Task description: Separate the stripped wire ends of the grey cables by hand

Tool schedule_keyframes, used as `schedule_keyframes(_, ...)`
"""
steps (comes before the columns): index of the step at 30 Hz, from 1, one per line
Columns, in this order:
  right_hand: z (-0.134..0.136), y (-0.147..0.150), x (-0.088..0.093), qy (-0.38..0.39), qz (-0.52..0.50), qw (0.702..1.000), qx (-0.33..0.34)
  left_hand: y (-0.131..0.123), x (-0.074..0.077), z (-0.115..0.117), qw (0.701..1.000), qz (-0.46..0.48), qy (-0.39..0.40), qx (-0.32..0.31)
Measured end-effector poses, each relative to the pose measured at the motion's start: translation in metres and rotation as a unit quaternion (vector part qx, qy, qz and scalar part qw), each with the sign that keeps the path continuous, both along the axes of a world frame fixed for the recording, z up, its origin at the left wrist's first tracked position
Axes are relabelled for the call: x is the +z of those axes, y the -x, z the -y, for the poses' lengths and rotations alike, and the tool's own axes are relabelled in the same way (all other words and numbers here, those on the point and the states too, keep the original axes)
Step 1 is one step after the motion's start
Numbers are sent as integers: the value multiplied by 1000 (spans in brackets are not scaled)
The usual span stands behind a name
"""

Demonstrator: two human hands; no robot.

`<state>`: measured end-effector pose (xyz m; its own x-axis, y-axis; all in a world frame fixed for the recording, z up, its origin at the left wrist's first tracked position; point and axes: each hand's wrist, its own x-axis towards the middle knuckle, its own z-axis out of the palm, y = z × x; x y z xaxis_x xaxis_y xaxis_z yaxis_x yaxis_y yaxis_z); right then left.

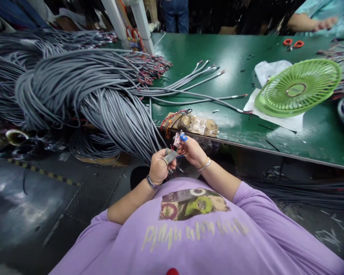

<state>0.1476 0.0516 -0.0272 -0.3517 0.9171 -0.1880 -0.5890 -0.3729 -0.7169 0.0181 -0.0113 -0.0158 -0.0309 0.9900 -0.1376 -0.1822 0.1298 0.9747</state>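
In front of my torso, my left hand (159,167) is closed around the end of a grey cable (171,156). Grey wrapping shows about its thumb. Thin coloured wires (181,153) fan out from the cable end toward my right hand (194,153). The right fingers are pinched together at these wires, and one fingertip wears a blue cover (184,136). A small pinkish-white piece (177,139) shows at the right fingertips; its kind is unclear. Beyond both hands, a taped cardboard piece (203,125) lies at the table edge.
A large bundle of grey cables (83,80) drapes over the left of the green table (232,49). A green fan (298,89) stands on white paper to the right. Orange-handled cutters (293,44) lie farther back. Across the table is another person's hand (325,24).
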Motion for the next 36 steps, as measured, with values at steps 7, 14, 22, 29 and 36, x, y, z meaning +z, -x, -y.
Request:
schedule_keyframes(7,-2,4,2,-19,17,1000,-7,-4,4,-3,1000,2,12,11)
schedule_keyframes(14,0,5,2,-25,57,998,-26,-1,0,-6,1000,14,16,14)
schedule_keyframes(22,-2,8,1,-4,14,999,-37,-3,2,-7,999,-1,33,0)
schedule_keyframes(29,-1,10,3,15,8,999,-42,-5,0,-7,999,-14,32,-9)
schedule_keyframes(36,-2,3,0,68,-43,996,29,-3,3,4,1000,11,19,15)
